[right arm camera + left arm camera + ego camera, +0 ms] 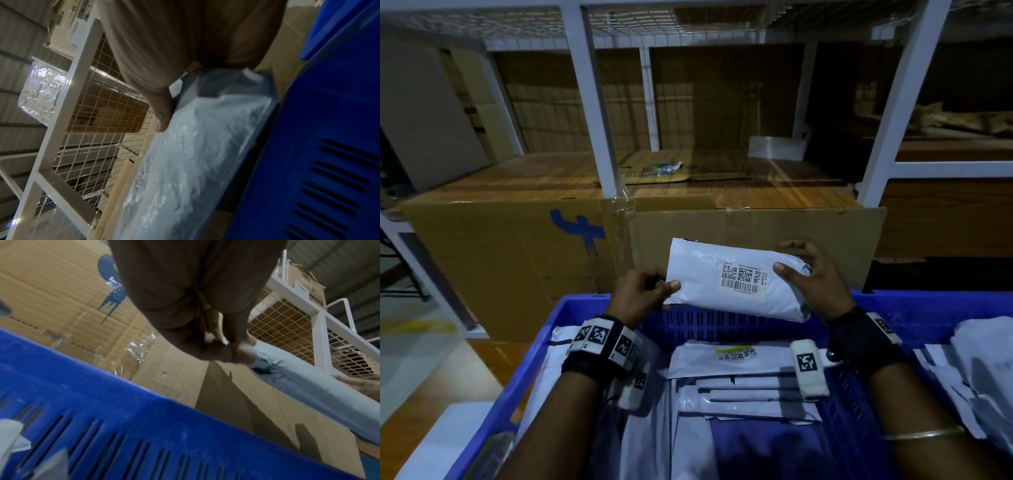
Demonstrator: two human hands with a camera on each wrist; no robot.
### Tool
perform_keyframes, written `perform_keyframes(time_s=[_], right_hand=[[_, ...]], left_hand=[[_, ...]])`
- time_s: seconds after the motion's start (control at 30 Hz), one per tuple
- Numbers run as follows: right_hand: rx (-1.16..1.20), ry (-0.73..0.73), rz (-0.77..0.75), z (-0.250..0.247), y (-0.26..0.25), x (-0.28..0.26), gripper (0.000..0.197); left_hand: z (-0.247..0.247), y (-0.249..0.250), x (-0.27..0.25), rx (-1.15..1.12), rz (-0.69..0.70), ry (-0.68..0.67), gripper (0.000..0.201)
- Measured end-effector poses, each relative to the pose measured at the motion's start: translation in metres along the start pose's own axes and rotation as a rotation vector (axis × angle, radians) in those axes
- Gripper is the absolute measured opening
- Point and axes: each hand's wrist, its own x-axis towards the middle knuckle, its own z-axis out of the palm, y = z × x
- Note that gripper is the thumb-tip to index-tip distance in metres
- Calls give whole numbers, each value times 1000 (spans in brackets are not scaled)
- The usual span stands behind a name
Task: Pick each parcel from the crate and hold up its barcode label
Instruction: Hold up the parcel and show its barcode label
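Behind the crate (544, 325), cardboard is looming; left hand (640, 298) and right hand (815, 284) are pinching the soft, slippery-looking parcel (705, 284) by its ends.

A taped cardboard box (517, 246) bearing a blue mark is set beneath a white wire-mesh rack (589, 102).

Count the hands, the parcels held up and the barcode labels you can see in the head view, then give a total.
Hands: 2, left hand and right hand
Held parcel: 1
Labels: 2, held label and lower label on a lying parcel in the crate
Total: 5
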Motion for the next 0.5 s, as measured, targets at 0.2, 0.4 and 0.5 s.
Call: perform_keyframes(time_s=[0.2,0.4,0.5], right_hand=[[43,10,6,0,-6,-2,27],[41,-29,-9,4,-12,-4,24],[0,-90,-19,10,-14,-7,27]], left_hand=[[-2,2,0,-75,-32,-24,38],[-2,0,1,-46,39,-46,30],[3,3,0,-109,40,-33,27]])
